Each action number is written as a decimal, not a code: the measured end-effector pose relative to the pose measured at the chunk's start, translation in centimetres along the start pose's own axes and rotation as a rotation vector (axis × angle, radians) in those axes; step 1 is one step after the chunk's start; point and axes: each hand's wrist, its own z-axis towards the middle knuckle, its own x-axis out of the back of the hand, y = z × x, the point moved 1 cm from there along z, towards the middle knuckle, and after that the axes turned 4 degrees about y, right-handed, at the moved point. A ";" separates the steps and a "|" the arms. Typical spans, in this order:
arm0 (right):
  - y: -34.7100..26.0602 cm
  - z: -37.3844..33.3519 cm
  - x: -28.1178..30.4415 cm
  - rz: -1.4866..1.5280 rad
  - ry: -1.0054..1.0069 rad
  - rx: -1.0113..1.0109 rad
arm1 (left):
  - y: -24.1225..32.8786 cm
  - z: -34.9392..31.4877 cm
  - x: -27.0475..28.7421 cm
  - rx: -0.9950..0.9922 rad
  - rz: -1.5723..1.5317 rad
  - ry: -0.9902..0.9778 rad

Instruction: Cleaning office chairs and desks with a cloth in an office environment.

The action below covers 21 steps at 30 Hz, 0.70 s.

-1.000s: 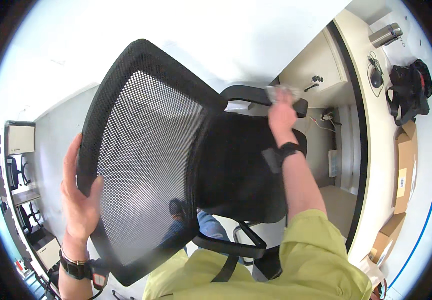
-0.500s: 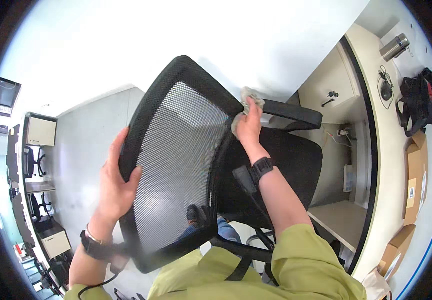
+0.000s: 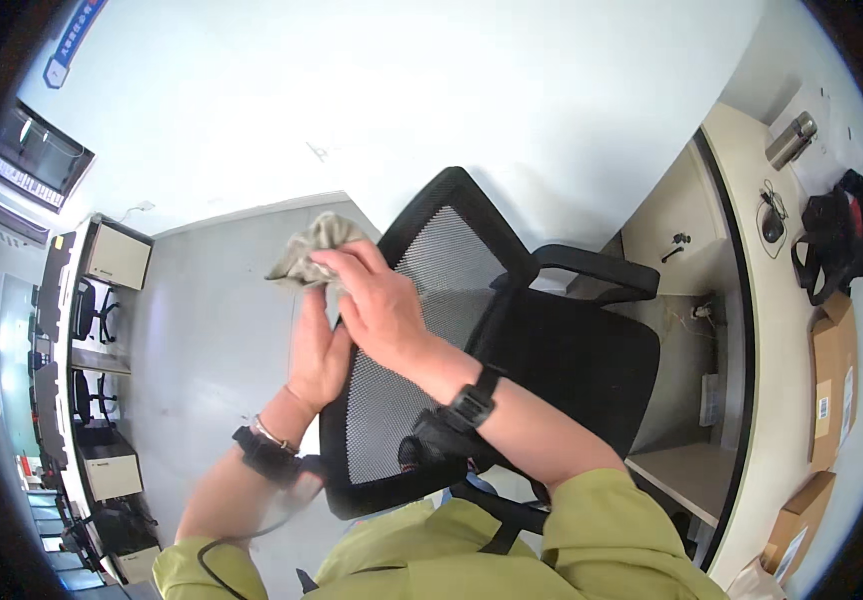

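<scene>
Cloth (image 3: 317,245), pale grey and crumpled, sits at about 10 o'clock from the middle of the view, pinched in the bent fingers of the right hand (image 3: 384,308). Whether it touches the chair is unclear. Left hand (image 3: 318,362) lies just below, against the 9 o'clock edge of the mesh backrest (image 3: 447,250), its fingers raised toward the cloth; whether they close on the frame or the cloth, I cannot tell.

The black office chair (image 3: 500,345) fills the centre, its seat (image 3: 582,365) at 3 o'clock from the backrest and one armrest (image 3: 597,268) at 2 o'clock from the chair's middle. Both wrists wear black bands.

Out at 3 o'clock runs a cream worktop (image 3: 787,335). Along it are a metal flask (image 3: 792,140) at 2 o'clock, a corded mouse (image 3: 773,230), a black bag (image 3: 837,235) and, toward 4 o'clock, cardboard boxes (image 3: 832,385).
</scene>
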 end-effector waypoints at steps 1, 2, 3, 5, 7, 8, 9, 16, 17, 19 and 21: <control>0.4 -0.3 0.6 -0.100 -0.009 0.020 | -0.2 0.2 -0.4 -0.027 0.086 -0.012; 2.5 0.0 1.4 -0.259 0.044 0.170 | -0.4 0.4 -0.8 -0.052 0.172 -0.032; 3.4 1.0 3.0 -0.311 0.020 0.158 | 0.4 0.9 -0.6 -0.105 0.106 -0.069; 5.5 3.1 6.0 -0.543 0.037 0.127 | 0.4 1.5 -1.1 -0.088 0.102 -0.073; 6.1 3.8 6.6 -0.624 0.088 0.074 | 0.5 2.2 -1.2 -0.079 0.103 -0.070; 5.9 3.9 6.4 -0.649 0.114 0.039 | 0.4 2.7 -1.2 -0.129 0.085 -0.058; 5.3 3.7 5.8 -0.646 0.108 0.044 | 0.3 3.0 -1.1 -0.180 0.069 -0.045; 0.8 -5.4 -1.6 0.253 -0.037 -0.319 | -0.7 2.0 -1.4 0.012 0.173 -0.031; 0.7 -6.5 -1.4 -0.106 0.069 -0.040 | -0.3 1.9 -2.2 -0.017 -0.066 0.185; 4.8 -6.7 1.0 -0.336 0.043 -0.074 | 1.2 1.8 -3.4 -0.030 -0.066 0.165; 12.7 -4.4 4.8 -0.269 0.145 -0.081 | 1.5 2.4 -4.4 -0.080 -0.091 0.017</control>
